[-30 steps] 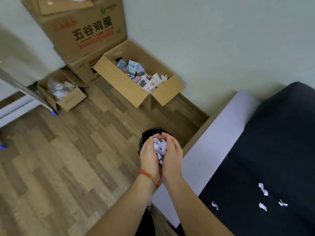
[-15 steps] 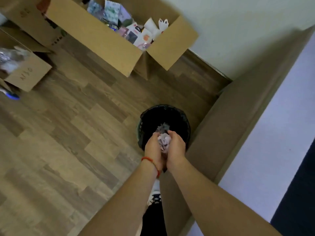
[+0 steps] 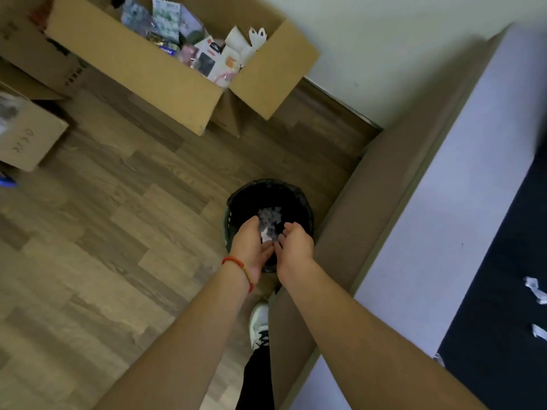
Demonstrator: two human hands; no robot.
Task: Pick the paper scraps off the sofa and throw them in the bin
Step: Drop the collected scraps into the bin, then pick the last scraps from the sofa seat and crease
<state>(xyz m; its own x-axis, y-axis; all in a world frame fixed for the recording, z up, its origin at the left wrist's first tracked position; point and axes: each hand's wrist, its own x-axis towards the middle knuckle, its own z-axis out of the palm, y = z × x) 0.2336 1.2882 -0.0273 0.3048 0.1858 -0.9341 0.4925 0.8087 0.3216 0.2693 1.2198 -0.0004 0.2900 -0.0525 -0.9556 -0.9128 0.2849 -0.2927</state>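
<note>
A loose clump of paper scraps [image 3: 268,221] lies inside the black bin [image 3: 236,199], directly beneath and just beyond the gap between the two hands. One pale scrap [image 3: 265,234] shows right at the inner edge of the left hand [image 3: 251,247], at its palm side (whether it rests on the skin or hangs free cannot be told). The left hand is spread, fingers extended over the bin's mouth, gripping nothing that shows. The right hand [image 3: 296,247] is beside it, fingers loosely bent and parted, holding nothing visible; the heels of the two hands are close together while the fingertips stand apart. A red cord bracelet [image 3: 240,269] circles the left wrist.

The bin stands on the wooden floor [image 3: 103,232], just beside the brown side of the sofa [image 3: 488,276]. More white scraps [image 3: 535,288] lie on the sofa's dark seat, well apart from the hands. Open cardboard boxes [image 3: 165,75] sit against the wall beyond the bin.
</note>
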